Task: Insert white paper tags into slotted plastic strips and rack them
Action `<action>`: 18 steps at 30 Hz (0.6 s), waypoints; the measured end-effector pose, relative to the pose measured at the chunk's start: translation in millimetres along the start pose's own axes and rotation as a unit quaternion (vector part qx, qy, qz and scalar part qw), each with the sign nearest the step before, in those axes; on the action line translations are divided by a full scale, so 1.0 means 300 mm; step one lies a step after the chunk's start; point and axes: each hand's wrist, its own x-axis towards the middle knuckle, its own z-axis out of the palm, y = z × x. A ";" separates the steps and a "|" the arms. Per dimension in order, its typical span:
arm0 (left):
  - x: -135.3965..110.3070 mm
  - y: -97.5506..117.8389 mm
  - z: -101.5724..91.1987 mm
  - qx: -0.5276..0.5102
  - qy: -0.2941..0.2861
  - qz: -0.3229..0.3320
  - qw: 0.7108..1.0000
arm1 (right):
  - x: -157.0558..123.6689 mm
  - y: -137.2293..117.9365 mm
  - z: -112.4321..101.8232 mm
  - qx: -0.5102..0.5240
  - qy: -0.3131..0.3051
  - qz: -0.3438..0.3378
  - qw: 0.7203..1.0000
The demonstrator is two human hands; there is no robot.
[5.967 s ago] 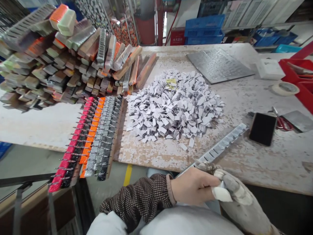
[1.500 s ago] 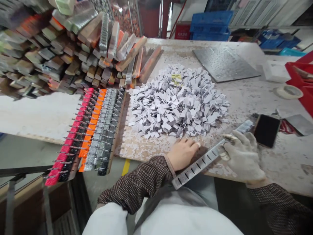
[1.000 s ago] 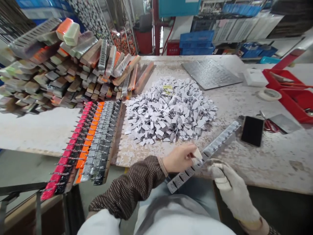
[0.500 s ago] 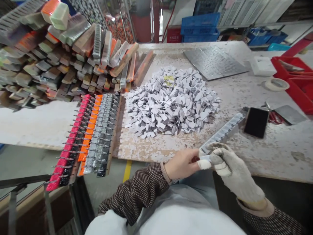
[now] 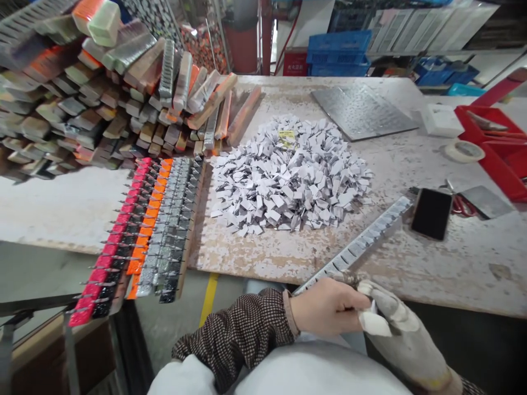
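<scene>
Showing a long paint-flecked work table (image 5: 461,263) from above, with blue plastic crates (image 5: 337,55) on shelving beyond its far edge. Off the left edge rises a tall stack of wooden bars (image 5: 102,93) faced with coloured mosaic strips, and below it, reaching past the near edge, lies a row of nail-studded bars (image 5: 164,219) in pink, orange, silver and black. Mid-table sits a broad heap of white tabs (image 5: 288,175) with a small yellow label (image 5: 287,137) on top. Toward the far edge lies a dimpled metal sheet (image 5: 364,112). The right end carries red trays (image 5: 492,148), a white box (image 5: 441,120), a tape roll (image 5: 460,151), a black phone (image 5: 431,214), red-handled scissors (image 5: 461,204) and a flat grey plate (image 5: 483,200).

A grey slotted strip (image 5: 362,247) runs diagonally across the table's near right part, its far end just beside the phone and its near end at the hands, at the near edge. The bare left hand (image 5: 327,307) is closed, its fingers pinching a white tab (image 5: 374,323) against the curled fingers of the gloved right hand (image 5: 401,329).
</scene>
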 end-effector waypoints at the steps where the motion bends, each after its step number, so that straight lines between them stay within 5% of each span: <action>1: 0.000 -0.006 0.001 0.004 0.025 -0.023 0.999 | 0.001 -0.003 -0.003 -0.012 0.008 0.001 1.000; 5: -0.013 -0.007 -0.006 0.107 0.166 -0.135 0.971 | 0.049 -0.035 0.012 -0.041 0.075 0.064 0.994; 13: -0.034 -0.014 -0.008 0.168 0.070 -0.090 0.979 | 0.061 -0.053 0.056 -0.060 0.012 0.067 0.996; 18: -0.058 -0.040 -0.055 0.370 0.088 -0.128 0.916 | 0.207 0.023 -0.002 -0.179 0.030 -0.022 0.983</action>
